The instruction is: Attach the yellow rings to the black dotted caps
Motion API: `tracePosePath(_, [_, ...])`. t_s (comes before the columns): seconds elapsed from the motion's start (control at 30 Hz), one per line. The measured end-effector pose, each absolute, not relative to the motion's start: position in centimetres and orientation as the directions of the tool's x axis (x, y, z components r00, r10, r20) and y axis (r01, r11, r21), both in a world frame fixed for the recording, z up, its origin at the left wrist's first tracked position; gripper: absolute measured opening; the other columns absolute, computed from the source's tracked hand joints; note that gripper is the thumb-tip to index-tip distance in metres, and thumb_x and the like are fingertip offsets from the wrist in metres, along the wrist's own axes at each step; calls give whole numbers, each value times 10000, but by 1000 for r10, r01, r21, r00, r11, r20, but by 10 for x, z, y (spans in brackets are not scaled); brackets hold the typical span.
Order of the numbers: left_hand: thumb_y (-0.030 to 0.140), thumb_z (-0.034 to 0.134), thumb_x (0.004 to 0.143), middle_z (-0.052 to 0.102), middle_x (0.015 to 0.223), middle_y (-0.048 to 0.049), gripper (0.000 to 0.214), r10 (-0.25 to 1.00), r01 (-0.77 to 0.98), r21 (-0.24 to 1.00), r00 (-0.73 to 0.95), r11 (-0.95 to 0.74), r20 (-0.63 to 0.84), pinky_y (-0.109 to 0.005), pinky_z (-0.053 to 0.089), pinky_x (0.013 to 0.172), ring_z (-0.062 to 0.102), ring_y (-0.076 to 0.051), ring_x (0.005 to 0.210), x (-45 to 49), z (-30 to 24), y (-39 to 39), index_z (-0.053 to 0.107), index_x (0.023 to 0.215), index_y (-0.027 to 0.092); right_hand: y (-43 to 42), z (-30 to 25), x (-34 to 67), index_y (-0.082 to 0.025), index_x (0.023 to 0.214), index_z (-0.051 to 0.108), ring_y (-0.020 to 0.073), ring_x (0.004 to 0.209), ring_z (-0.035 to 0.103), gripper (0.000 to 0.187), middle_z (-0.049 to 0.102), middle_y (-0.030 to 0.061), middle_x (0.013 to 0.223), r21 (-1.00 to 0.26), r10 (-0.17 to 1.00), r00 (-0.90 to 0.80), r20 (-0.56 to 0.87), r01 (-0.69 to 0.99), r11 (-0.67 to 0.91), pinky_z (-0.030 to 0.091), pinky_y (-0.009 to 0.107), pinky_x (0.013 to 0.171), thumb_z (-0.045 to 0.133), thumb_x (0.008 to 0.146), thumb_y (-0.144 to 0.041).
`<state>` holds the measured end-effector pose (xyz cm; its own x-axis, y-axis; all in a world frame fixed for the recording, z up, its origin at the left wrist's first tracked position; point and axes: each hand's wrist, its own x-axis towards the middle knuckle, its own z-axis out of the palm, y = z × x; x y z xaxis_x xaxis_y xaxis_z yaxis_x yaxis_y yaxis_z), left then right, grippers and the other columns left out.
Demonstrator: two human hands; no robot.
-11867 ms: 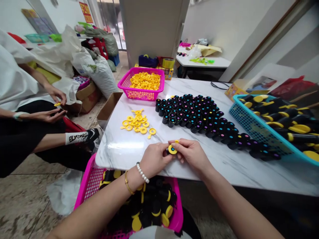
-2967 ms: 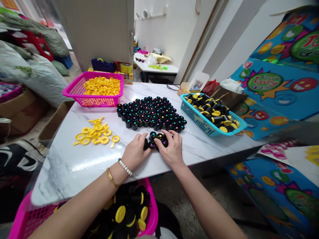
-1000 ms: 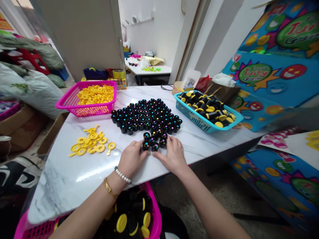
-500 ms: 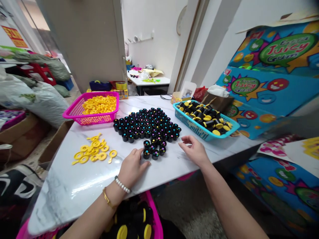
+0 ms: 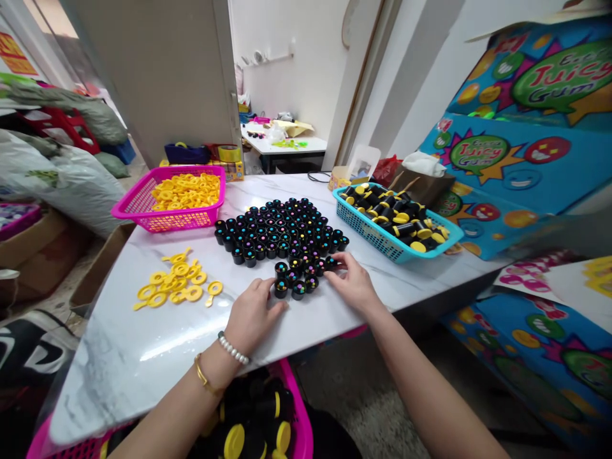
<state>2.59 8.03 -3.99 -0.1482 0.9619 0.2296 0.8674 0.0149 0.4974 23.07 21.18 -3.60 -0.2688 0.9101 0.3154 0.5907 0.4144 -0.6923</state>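
Two bare hands flank a small cluster of black plastic cups with coloured dots (image 5: 299, 278) on the white marble tabletop (image 5: 143, 344), the left hand (image 5: 252, 315) resting open against it, the right hand (image 5: 352, 285) back, fingers loose, after lifting away.

Pots (image 5: 280, 229) stand mid-table, rings (image 5: 174, 284) to their left, basket (image 5: 382, 239) right.

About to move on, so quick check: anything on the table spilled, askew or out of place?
Nothing spilled or damaged. A few black caps sit apart from the main block, between the left hand and right hand. Loose yellow rings lie scattered outside the pink basket.
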Motion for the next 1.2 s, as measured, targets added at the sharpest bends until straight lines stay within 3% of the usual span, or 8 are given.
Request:
tracePosePath(0.27, [351, 597, 811, 568, 953, -52, 403, 963, 883, 470, -137, 11, 234, -292, 447, 727, 574, -190, 830, 26, -40, 79, 525, 1173, 188, 184, -44, 228, -182, 1197, 476, 251, 879, 626, 527, 632, 105, 1045, -585, 857, -241, 455, 645, 492, 520, 384, 756, 643, 708, -290])
tracePosePath(0.47, [377, 600, 813, 573, 900, -38, 373, 957, 870, 493, -156, 15, 245, -282, 433, 708, 565, -176, 784, 26, -43, 82, 559, 1137, 197, 185, -53, 228, -167, 1224, 487, 192, 759, 655, 500, 592, 123, 1155, -625, 832, -328, 448, 550, 553, 549, 352, 754, 622, 751, -255])
tracePosePath(0.6, [365, 605, 801, 567, 842, -28, 283, 952, 846, 532, -184, 26, 246, -274, 432, 721, 555, -168, 777, 25, -44, 85, 603, 1023, 190, 179, -54, 235, -161, 1243, 495, 211, 806, 657, 518, 530, 148, 1274, -614, 814, -342, 470, 535, 580, 560, 368, 754, 625, 765, -314])
tracePosePath(0.77, [331, 602, 760, 551, 855, -33, 206, 965, 859, 511, -161, 33, 208, -266, 443, 688, 551, -170, 770, 25, -35, 69, 579, 896, 177, 143, -37, 243, -199, 1114, 593, 220, 760, 643, 348, 577, 109, 1229, -555, 781, -257, 570, 581, 596, 523, 438, 793, 586, 819, -386])
tracePosePath(0.97, [249, 579, 737, 534, 910, -30, 177, 964, 820, 567, -206, 76, 168, -267, 445, 700, 542, -166, 784, 30, -25, 3, 518, 894, 196, 96, -15, 208, -243, 1001, 624, 236, 978, 609, 152, 647, 64, 1061, -497, 558, -534, 635, 270, 824, 484, 402, 890, 532, 880, -247])
tracePosePath(1.2, [126, 547, 687, 566, 878, -30, 272, 854, 710, 664, -476, 234, 208, -280, 426, 708, 527, -170, 785, 18, -30, -58, 536, 951, 192, 124, -34, 100, -139, 1167, 565, 286, 1189, 497, 324, 517, 158, 1303, -299, 273, -780, 564, 115, 947, 451, 457, 984, 504, 875, -267])
